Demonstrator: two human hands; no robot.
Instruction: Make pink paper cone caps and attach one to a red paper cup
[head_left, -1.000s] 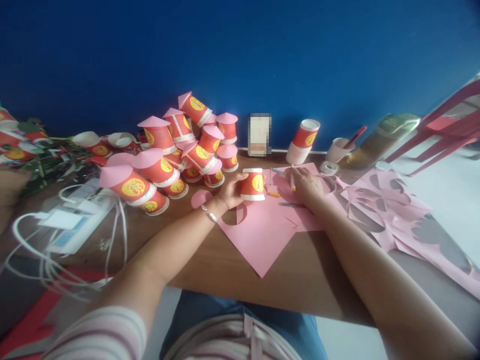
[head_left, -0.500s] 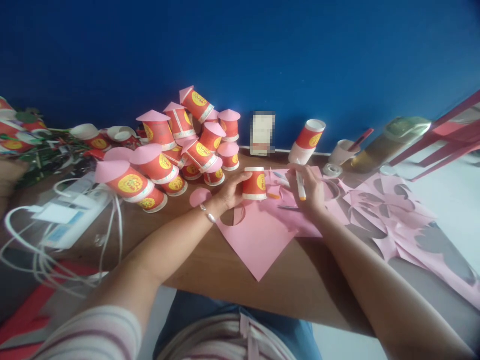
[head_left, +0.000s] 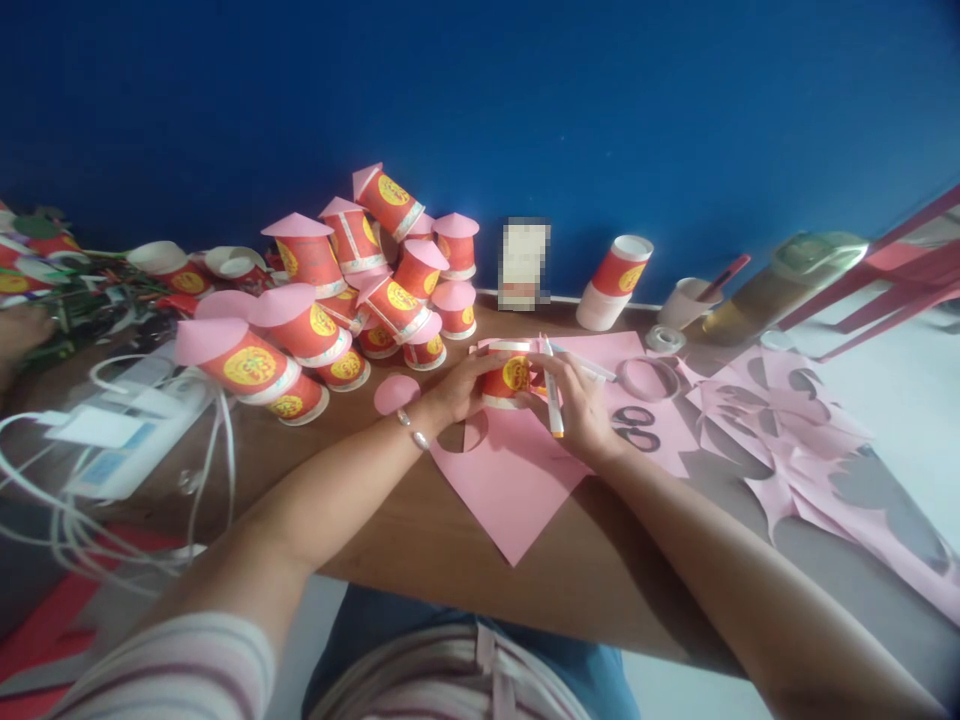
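Note:
A red paper cup (head_left: 504,378) with a yellow round print stands bottom-up in my left hand (head_left: 463,388), whose fingers wrap its left side. My right hand (head_left: 583,405) is closed on a white marker (head_left: 553,395) with an orange end, and its fingertips reach the cup's right side. Below the hands lie pink paper sheets (head_left: 517,510) with round holes cut in them. A loose pink paper disc (head_left: 397,395) rests by my left wrist. The scissors' black handles (head_left: 636,428) show right of my right hand; their blades are hidden.
Several red cups with pink cone roofs (head_left: 300,250) are piled at the left. A white power strip (head_left: 142,430) with cables lies nearer. Toward the right are stacked cups (head_left: 615,285), a tape roll (head_left: 665,340), a bottle (head_left: 784,285) and paper scraps (head_left: 795,430). Another person's hand (head_left: 26,335) shows far left.
My right hand has moved left with the marker, up to the cup's side. The scissors' handles have come into view behind it. My left hand still holds the cup.

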